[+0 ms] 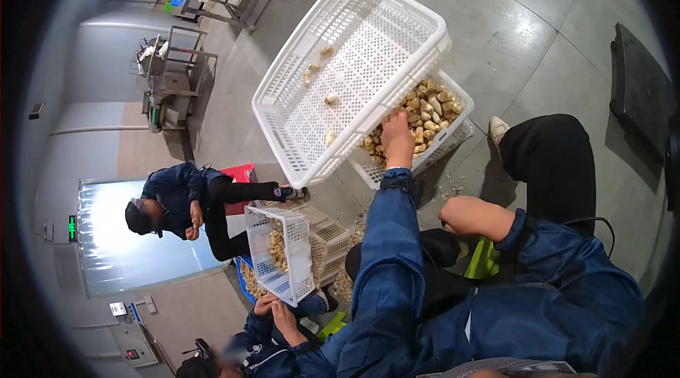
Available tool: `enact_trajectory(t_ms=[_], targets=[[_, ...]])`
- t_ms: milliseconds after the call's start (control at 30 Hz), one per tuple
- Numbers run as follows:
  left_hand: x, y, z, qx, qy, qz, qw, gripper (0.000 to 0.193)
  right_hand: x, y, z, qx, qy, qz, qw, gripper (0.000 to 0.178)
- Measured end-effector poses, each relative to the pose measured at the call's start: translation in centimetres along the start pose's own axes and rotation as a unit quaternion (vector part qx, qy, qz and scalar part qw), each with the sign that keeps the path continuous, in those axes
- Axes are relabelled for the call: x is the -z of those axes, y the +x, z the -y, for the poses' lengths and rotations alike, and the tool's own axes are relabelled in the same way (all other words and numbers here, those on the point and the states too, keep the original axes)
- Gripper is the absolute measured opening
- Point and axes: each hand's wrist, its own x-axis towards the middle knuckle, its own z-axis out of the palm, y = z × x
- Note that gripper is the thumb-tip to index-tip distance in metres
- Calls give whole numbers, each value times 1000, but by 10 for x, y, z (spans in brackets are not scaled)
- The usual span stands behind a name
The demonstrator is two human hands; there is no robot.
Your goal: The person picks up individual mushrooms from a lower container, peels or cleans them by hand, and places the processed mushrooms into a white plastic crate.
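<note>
My left hand [398,140] reaches out over a white crate [464,105] filled with stubby brown-and-cream mushrooms [429,110]. It is beside the rim of a second, larger white crate [386,20], which sits tilted across the full one. Only a few mushrooms [331,100] lie in that upper crate. The fingertips of my left hand are hidden, so their grip does not show. Above my knee my right hand [473,216] is closed in a fist, with a small dark bit showing at its fingers; what it holds cannot be made out.
Two co-workers sit to the left, one with hands [283,318] beside a tilted white crate [301,257] holding mushrooms. Crumbs and trimmings [345,282] litter the floor there. A dark flat platform [641,87] lies at the right, and metal tables [227,2] stand far back.
</note>
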Motion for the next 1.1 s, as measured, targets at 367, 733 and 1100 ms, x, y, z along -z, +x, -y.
enact_trajectory(t_ms=[367,733,1100], targets=[[23,-2,2,-113,-54,28,992,32,4,-5,1,12,-2,-16,1000,14],[6,28,-33,27,2,175,984,19,-1,-6,1,-9,-3,-4,1000,13],[115,-88,-33,308,-762,40,568,25,55,-6,17,51,159,-286,944,15]])
